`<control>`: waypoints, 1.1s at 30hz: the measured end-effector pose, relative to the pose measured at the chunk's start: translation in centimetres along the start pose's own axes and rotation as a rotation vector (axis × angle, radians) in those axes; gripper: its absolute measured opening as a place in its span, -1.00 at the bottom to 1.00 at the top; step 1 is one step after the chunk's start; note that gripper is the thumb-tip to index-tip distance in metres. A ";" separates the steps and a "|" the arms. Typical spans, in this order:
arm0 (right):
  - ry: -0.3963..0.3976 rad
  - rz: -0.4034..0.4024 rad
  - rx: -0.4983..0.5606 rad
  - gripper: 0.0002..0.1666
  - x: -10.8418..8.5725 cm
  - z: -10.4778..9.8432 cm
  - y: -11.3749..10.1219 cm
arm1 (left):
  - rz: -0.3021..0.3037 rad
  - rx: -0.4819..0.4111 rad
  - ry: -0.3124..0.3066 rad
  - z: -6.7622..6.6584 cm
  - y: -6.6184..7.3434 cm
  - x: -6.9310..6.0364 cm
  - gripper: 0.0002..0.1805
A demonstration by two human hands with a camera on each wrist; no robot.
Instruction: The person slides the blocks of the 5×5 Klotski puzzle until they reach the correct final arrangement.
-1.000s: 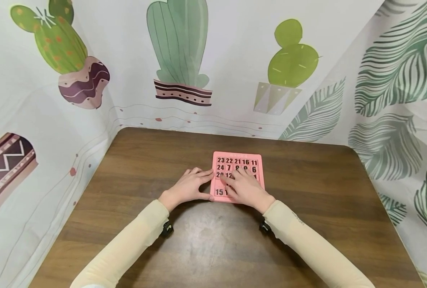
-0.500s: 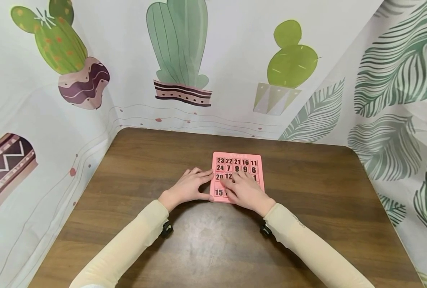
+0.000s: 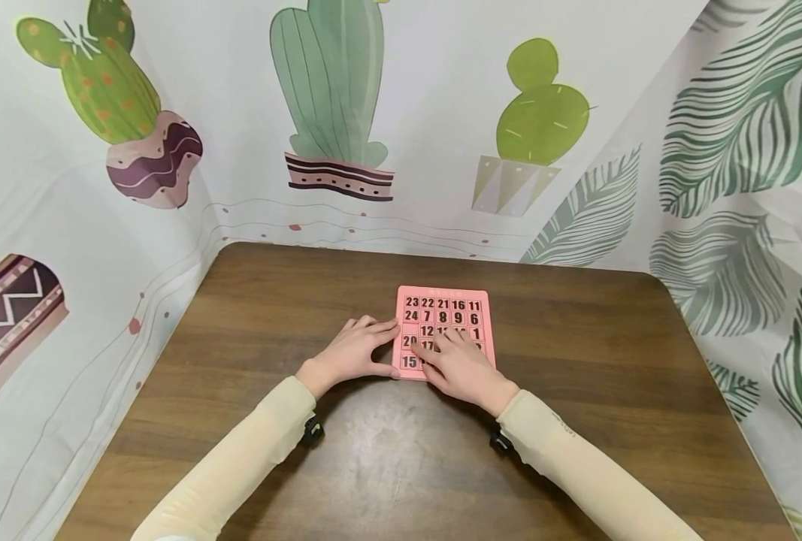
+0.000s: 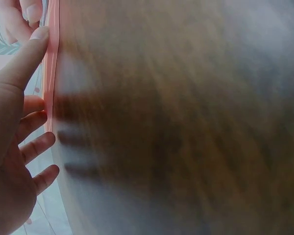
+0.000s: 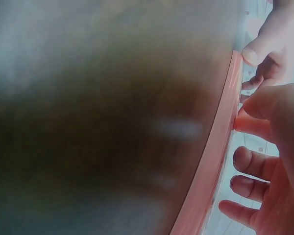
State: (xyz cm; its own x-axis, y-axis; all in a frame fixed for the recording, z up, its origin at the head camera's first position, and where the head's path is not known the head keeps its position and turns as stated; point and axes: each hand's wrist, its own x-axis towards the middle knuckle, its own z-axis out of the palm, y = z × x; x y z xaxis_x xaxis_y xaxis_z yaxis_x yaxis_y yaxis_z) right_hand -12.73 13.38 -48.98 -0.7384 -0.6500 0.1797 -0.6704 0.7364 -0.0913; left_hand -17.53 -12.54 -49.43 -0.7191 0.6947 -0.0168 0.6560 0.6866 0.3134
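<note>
Way out past the left hand there's a printed cactus [image 3: 113,90] on the white backdrop [image 3: 434,98]; then the left sleeve [image 3: 238,458], cream, with a small black device [image 3: 313,430] at the wrist; the left hand [image 3: 349,352] is spread pretty wide, fingers fairly straight and thumb well apart from them, just touching the near-left side of the pink number board [image 3: 443,291] without really wrapping round it; the board lies flat between the two hands, partly under the right one; tile 20 [image 3: 409,341] sits right by the right index fingertip, a gap between it and tile 24 [image 3: 411,315], and it's a touch higher than the 17 next to it; the right hand [image 3: 464,366] is loosely open on top, fingers a bit bent, index touching, gripping nothing; several numbers are hidden under it; right sleeve [image 3: 590,458] next, then leaf prints [image 3: 746,135] beyond the right hand; brown wood table [image 3: 387,466] under both hands.
</note>
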 end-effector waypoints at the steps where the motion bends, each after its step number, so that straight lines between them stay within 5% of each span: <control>1: 0.000 -0.005 0.000 -0.53 0.0 0.0 -0.1 | -0.002 0.002 -0.002 0.0 0.0 0.0 0.04; 22: 0.036 -0.054 0.059 -0.59 0.9 -0.5 0.9 | -0.002 0.002 0.019 0.0 -0.2 -0.1 0.03; 33: -0.072 0.024 0.034 -0.53 3.2 -0.9 3.1 | -0.026 -0.023 -0.013 0.0 -0.1 -0.1 0.04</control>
State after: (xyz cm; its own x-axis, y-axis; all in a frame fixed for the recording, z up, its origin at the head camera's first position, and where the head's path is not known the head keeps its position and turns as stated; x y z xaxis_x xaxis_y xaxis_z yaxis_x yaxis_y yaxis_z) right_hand -17.07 13.73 -47.78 -0.7570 -0.6447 0.1059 -0.6534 0.7462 -0.1279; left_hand -17.53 -12.63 -49.42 -0.7325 0.6797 -0.0372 0.6319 0.6993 0.3342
